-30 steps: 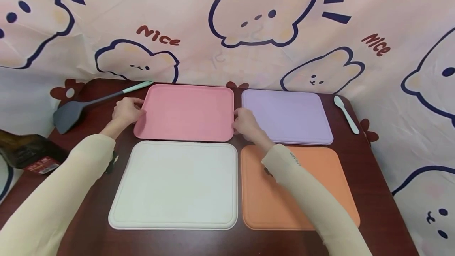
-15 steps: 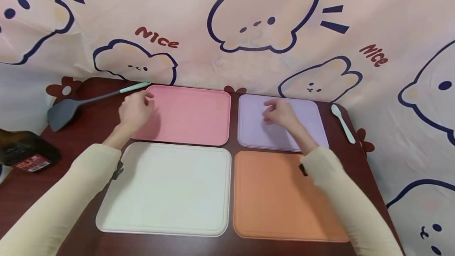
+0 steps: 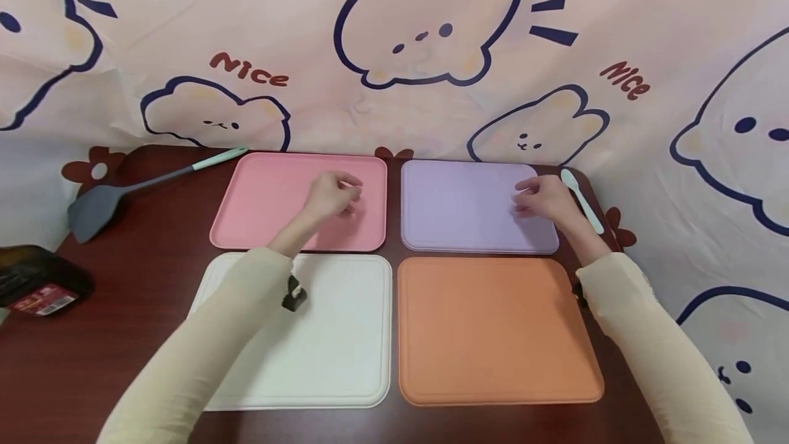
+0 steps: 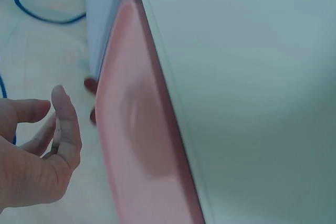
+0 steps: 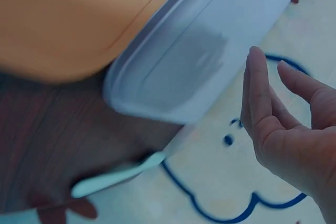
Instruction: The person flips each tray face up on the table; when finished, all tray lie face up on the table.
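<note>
My left hand hovers over the right half of a pink tray, its fingers loosely bent around nothing. In the left wrist view a gap shows between thumb and fingers. Above the right edge of a lilac board, my right hand is likewise without anything in it, fingers pointing left. A pale mint spoon lies just beyond that hand, partly covered by the wrist. Nearer to me are a white board, overlapped by my left sleeve, and an orange board.
A grey spatula with a mint handle lies at the back left of the dark red table. A dark bottle with a red label is at the left edge. A patterned cloth hangs behind the table.
Both hands have left the pink tray's sides. My left hand moved right over the tray; my right hand moved right across the lilac board. The boards keep their layout.
</note>
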A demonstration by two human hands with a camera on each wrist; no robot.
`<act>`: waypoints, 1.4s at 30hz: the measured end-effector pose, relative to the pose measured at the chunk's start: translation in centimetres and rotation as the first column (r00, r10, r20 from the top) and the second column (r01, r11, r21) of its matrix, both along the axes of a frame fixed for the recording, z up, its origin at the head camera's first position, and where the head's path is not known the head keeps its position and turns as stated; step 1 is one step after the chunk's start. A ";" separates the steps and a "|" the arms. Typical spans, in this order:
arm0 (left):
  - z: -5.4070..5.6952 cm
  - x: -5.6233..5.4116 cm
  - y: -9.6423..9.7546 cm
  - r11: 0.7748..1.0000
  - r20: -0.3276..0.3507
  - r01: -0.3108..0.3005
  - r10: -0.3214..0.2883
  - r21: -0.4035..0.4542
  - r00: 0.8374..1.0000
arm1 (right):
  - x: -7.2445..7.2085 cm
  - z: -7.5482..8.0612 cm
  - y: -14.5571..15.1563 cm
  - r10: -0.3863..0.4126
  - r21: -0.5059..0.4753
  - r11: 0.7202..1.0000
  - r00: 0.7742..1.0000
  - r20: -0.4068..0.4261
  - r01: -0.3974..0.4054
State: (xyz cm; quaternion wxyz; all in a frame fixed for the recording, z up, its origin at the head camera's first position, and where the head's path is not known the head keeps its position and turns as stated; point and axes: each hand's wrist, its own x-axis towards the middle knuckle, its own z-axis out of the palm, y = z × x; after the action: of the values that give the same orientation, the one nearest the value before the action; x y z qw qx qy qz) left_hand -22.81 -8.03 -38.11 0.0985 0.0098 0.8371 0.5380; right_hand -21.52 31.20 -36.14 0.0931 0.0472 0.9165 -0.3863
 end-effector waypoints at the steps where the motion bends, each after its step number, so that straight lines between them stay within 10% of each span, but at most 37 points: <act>1: -0.1 0.0 0.9 1.000 0.022 -0.005 0.005 0.026 1.000 | 0.0 -0.1 0.8 -0.004 0.010 1.000 1.000 -0.003 0.004; 7: -0.4 -0.3 5.8 0.994 0.082 0.060 -0.068 0.089 0.994 | 0.2 -1.1 4.5 -0.068 0.088 0.994 0.997 0.033 0.065; 11: -0.5 -0.3 8.0 0.985 0.081 0.135 -0.127 -0.109 0.989 | 0.4 -2.2 5.1 -0.099 0.115 0.989 0.992 0.072 0.091; 18: -0.3 -0.3 10.0 0.891 0.090 0.204 -0.183 -0.405 0.979 | 0.0 -3.3 4.9 -0.106 0.166 0.982 0.988 0.113 0.087; 25: -0.3 -0.7 10.8 0.960 0.254 0.141 -0.078 -0.241 0.964 | -0.3 -3.9 5.1 -0.137 0.131 0.984 0.980 0.146 0.118; 28: -0.1 -1.2 10.9 0.999 0.365 0.038 -0.024 -0.031 0.931 | -0.3 -3.9 5.1 -0.143 0.124 0.984 0.980 0.136 0.126; 34: 0.2 -2.0 10.6 0.950 0.545 -0.190 0.026 0.247 0.838 | -0.2 -3.9 4.9 -0.138 0.170 0.979 0.982 0.128 0.115; 42: 0.4 -2.6 10.1 0.947 0.483 -0.184 0.035 0.264 0.875 | -0.2 -3.6 4.9 -0.125 0.232 0.969 0.978 0.164 0.085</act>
State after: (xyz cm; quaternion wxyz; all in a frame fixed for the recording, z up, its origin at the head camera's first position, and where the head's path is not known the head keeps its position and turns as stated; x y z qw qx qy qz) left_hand -25.42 2.07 -37.67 0.2658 -0.1546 0.6946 0.6504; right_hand -21.72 36.14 -39.70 0.1480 0.1401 0.9383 -0.2793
